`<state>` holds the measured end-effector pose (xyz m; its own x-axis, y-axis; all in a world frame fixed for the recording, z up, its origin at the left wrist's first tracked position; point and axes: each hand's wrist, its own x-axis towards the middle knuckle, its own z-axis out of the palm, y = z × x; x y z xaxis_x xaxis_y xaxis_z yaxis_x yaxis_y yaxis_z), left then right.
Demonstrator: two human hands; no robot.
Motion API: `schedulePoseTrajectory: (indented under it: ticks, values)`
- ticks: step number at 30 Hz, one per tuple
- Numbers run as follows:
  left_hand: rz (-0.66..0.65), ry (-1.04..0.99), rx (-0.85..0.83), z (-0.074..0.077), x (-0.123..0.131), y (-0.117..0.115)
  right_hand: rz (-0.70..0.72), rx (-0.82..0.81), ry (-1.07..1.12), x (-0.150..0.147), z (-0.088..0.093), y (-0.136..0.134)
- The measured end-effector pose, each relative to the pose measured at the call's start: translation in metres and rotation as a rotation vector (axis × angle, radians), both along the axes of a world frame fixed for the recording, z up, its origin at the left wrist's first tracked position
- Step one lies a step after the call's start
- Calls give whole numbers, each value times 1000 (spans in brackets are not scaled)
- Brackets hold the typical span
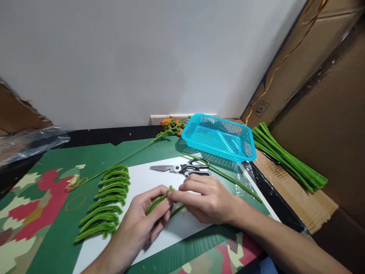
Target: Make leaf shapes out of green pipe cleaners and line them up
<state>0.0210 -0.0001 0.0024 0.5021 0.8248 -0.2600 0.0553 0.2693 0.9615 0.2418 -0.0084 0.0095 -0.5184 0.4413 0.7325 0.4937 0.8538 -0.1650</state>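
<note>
A green pipe cleaner is bent between my two hands, over a white sheet. My left hand is closed on its folded part, thumb against fingers. The fingertips of my right hand pinch it close to the left thumb, where a short fuzzy end sticks up. Another green length shows below the right fingers; whether it joins the same piece is hidden. Left of my hands lies a column of several folded green pipe-cleaner pieces. Black-and-white scissors rest just beyond my hands, partly under a straight green pipe cleaner.
A blue perforated basket stands at the back right. Beside it lies a bundle of green pipe cleaners on cardboard. An orange flower with a green stem lies behind the sheet. Cardboard boxes rise along the right.
</note>
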Motion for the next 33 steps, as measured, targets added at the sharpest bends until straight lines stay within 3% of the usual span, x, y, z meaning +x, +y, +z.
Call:
schedulePoseTrajectory:
  ticks: [7, 12, 19, 27, 33]
  values:
    - [69, 14, 104, 8, 3, -3, 52, -262, 126, -11, -11, -11]
    - [85, -29, -29, 12, 6, -7, -27, -124, 56, -6, -5, -15]
    - [-9, 12, 65, 13, 5, -13, -77, 21, 113, 1, 2, -9]
    - [114, 23, 68, 6, 1, -16, -145, -59, 36, -5, 1, -9]
    - [168, -55, 76, 10, 6, -16, -58, -134, 58, -9, -7, -10]
